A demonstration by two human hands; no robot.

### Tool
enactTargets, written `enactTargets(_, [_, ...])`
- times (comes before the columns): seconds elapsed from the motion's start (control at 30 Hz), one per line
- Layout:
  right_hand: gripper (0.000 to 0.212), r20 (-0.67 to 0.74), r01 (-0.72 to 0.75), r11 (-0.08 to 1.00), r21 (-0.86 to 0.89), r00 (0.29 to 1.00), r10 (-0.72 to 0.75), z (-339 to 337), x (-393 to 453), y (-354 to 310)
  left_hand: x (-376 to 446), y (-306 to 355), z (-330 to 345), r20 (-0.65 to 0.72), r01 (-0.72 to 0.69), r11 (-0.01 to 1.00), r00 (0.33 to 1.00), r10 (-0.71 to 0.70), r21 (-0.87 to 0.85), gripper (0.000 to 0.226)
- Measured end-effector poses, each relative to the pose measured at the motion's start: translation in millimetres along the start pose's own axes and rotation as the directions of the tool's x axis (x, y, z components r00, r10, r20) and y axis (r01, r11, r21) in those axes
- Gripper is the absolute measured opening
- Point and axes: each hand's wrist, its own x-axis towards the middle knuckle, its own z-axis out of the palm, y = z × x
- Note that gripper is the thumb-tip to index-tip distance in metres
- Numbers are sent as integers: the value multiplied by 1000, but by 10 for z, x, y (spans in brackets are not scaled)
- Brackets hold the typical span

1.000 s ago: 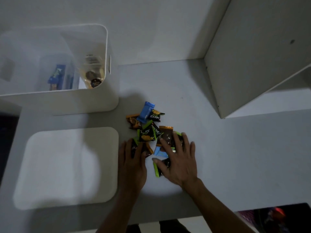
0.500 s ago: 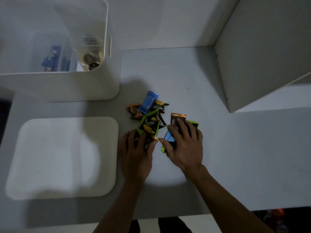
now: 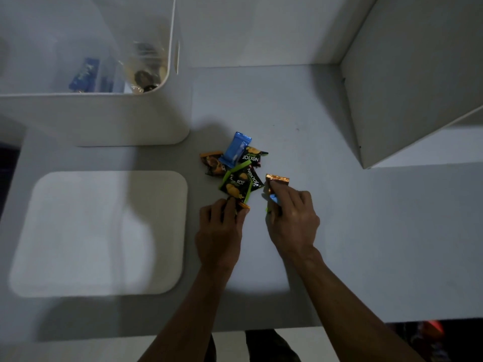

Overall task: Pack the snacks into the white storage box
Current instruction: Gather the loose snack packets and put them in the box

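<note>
Snacks (image 3: 239,169): loose heap of small wrapped packets at table centre, well clear of the white storage box (image 3: 109,118), which stands open at 10 o'clock from the heap. Heap holds a blue packet (image 3: 235,151) on top, black-and-green packets printed "Nextar" (image 3: 237,185) under and beside it, an orange-edged dark packet (image 3: 212,163) at its 9 o'clock side. Left hand (image 3: 220,231) at 6 o'clock of the heap, fingers curled, pinching a dark packet with orange corner (image 3: 241,206) against the table. Right hand (image 3: 292,216) at 4 o'clock of the heap, fingers bent down over a small bunch: a brown packet with orange crimped end (image 3: 277,180) sticks out past the fingertips, blue and green edges show beneath the fingers. Inside the box, a blue packet (image 3: 85,74) and a clear bag with dark round pieces (image 3: 146,71). Flat white lid (image 3: 102,233) lies on the table (image 3: 366,231) at 8 o'clock, apart from box and heap. White cabinet panel (image 3: 413,82) rises at 2 o'clock.
</note>
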Motion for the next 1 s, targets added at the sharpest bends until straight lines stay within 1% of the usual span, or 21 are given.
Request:
enactTargets(0.1, [47, 8, -120, 990, 70, 993, 120, -66, 48, -31, 17, -54, 16, 26, 1, 995, 1000, 2, -100, 31])
enactTargets(0.2, [49, 28, -247, 960, 132, 969, 245, -182, 84, -115, 38, -92, -7, 60, 52, 970, 997, -38, -238, 29])
enactTargets(0.33, [48, 74, -367, 904, 219, 930, 360, -381, 124, -218, 112, -78, -171, 76, 154, 883, 988, -134, -444, 24])
enactTargets(0.43, [41, 90, -427, 864, 268, 904, 418, -531, 174, -346, 154, -81, -347, 77, 197, 838, 980, -183, -509, 25])
enactTargets(0.53, [38, 69, -420, 845, 332, 904, 422, -707, 312, -560, 285, -95, -616, 26, 196, 805, 975, -220, -560, 27])
enactTargets(0.6, [37, 65, -414, 825, 384, 904, 423, -823, 494, -762, 454, -126, -858, -46, 181, 794, 966, -254, -580, 28])
enactTargets(0.67, [36, 56, -401, 807, 434, 906, 420, -913, 742, -1013, 684, -212, -1123, -128, 160, 783, 948, -292, -601, 24])
enactTargets(0.73, [37, 31, -360, 799, 482, 918, 395, -979, 1020, -1311, 974, -346, -1400, -221, 119, 787, 924, -311, -606, 15])
enactTargets(0.8, [38, -3, -299, 802, 517, 936, 351, -1015, 1291, -1641, 1309, -516, -1655, -314, 61, 807, 901, -298, -588, 4])
enactTargets(0.87, [37, -16, -247, 806, 537, 953, 303, -1033, 1553, -1971, 1645, -709, -1841, -400, 11, 837, 875, -273, -547, 3])
enactTargets(0.93, [37, 12, -235, 815, 530, 963, 269, -1024, 1804, -2276, 1952, -933, -1910, -412, -1, 827, 867, -280, -562, 3])
enactTargets(1.0, [39, 69, -262, 828, 496, 962, 263, -932, 2017, -2511, 2225, -1142, -1924, -349, 44, 804, 886, -307, -593, 8])
